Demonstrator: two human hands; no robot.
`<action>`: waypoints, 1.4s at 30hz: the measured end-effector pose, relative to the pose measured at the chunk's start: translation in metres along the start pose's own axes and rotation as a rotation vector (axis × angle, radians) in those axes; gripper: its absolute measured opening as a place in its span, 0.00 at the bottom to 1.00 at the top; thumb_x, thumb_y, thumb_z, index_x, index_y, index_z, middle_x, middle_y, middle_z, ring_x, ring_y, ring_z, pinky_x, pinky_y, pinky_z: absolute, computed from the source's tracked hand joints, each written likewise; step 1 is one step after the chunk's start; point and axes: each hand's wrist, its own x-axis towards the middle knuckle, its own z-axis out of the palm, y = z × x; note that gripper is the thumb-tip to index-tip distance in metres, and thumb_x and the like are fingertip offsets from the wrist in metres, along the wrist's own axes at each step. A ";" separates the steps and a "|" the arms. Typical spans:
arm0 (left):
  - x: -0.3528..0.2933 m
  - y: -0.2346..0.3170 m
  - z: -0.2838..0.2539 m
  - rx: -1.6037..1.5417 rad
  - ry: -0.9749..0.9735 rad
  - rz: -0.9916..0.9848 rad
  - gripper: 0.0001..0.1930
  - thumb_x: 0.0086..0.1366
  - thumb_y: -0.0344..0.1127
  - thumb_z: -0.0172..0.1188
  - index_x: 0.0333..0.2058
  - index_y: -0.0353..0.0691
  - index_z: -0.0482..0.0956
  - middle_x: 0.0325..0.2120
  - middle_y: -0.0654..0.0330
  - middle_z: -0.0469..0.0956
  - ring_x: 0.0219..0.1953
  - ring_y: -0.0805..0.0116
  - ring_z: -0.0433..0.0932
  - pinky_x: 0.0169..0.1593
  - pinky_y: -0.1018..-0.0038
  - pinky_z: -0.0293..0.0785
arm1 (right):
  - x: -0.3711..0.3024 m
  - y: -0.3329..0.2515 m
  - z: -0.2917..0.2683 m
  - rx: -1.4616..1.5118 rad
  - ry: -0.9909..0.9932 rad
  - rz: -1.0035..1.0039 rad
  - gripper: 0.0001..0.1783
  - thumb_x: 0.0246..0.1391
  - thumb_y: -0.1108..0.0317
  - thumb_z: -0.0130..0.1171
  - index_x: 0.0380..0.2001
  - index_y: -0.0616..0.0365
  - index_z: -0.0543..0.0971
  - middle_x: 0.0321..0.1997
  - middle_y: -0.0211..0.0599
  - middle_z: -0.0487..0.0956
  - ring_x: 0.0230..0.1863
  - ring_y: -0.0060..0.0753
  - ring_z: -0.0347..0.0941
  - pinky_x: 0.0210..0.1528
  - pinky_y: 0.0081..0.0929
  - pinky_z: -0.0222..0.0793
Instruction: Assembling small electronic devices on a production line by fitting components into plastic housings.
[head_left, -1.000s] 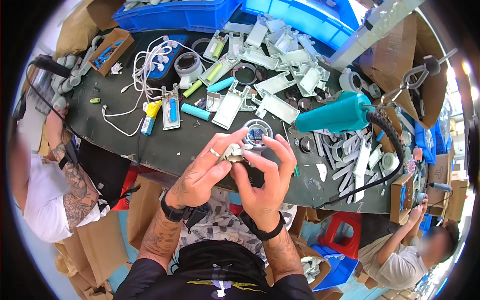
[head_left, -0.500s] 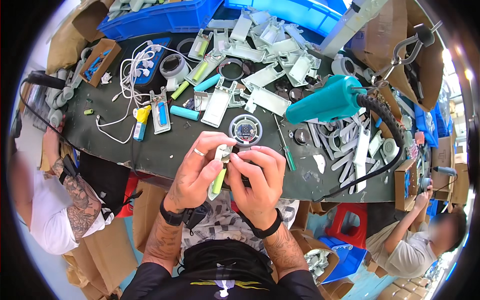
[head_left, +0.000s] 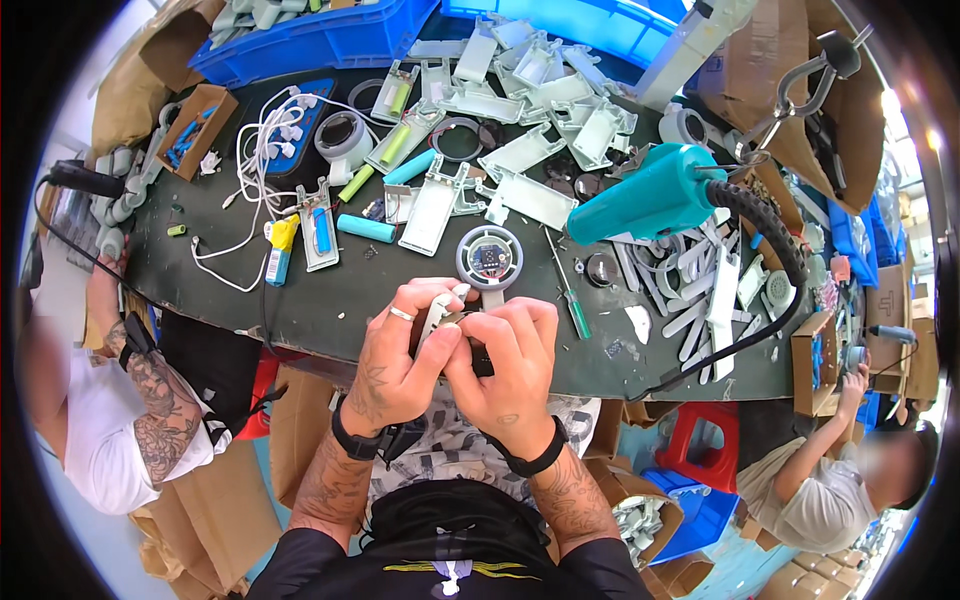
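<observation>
My left hand (head_left: 392, 360) is closed around a pale grey plastic housing (head_left: 437, 314), held above the near edge of the table. My right hand (head_left: 512, 375) meets it there, thumb and fingers pinched together against the housing's upper end; whatever lies between those fingertips is hidden. The green battery cell in the housing is covered by my hands now. Just beyond my fingers lies a round grey ring-shaped part (head_left: 489, 258) with a circuit board and reddish wires inside. A green-handled screwdriver (head_left: 575, 312) rests to the right of it.
A teal power screwdriver (head_left: 645, 195) hangs at the right on a black coiled cord. Grey housings (head_left: 545, 85) are heaped at the back before blue bins (head_left: 310, 45). White cables (head_left: 262, 130) and a yellow-and-blue tube (head_left: 280, 250) lie left. Co-workers sit at both sides.
My hands have drawn closer together and the housing has tilted, so the green battery is out of sight. My right fingers have closed into a tighter pinch.
</observation>
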 end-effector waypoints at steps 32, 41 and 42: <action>-0.001 0.006 0.002 0.009 0.081 -0.073 0.11 0.79 0.30 0.59 0.55 0.32 0.77 0.51 0.48 0.85 0.48 0.62 0.87 0.54 0.66 0.82 | 0.004 0.000 0.004 0.023 -0.073 -0.026 0.10 0.54 0.74 0.69 0.39 0.57 0.80 0.34 0.34 0.78 0.39 0.43 0.71 0.43 0.42 0.65; -0.003 0.007 0.004 -0.016 0.099 -0.133 0.14 0.79 0.30 0.59 0.59 0.32 0.77 0.46 0.53 0.86 0.46 0.64 0.86 0.53 0.68 0.81 | 0.008 0.000 0.003 0.035 -0.092 -0.029 0.09 0.55 0.75 0.69 0.39 0.56 0.80 0.34 0.34 0.77 0.40 0.43 0.71 0.43 0.41 0.65; -0.002 0.008 0.004 -0.003 0.095 -0.134 0.14 0.79 0.30 0.59 0.59 0.31 0.77 0.45 0.54 0.86 0.46 0.66 0.85 0.54 0.69 0.81 | 0.008 0.000 0.004 0.039 -0.083 -0.012 0.09 0.55 0.75 0.69 0.39 0.56 0.80 0.34 0.33 0.77 0.40 0.43 0.71 0.43 0.41 0.65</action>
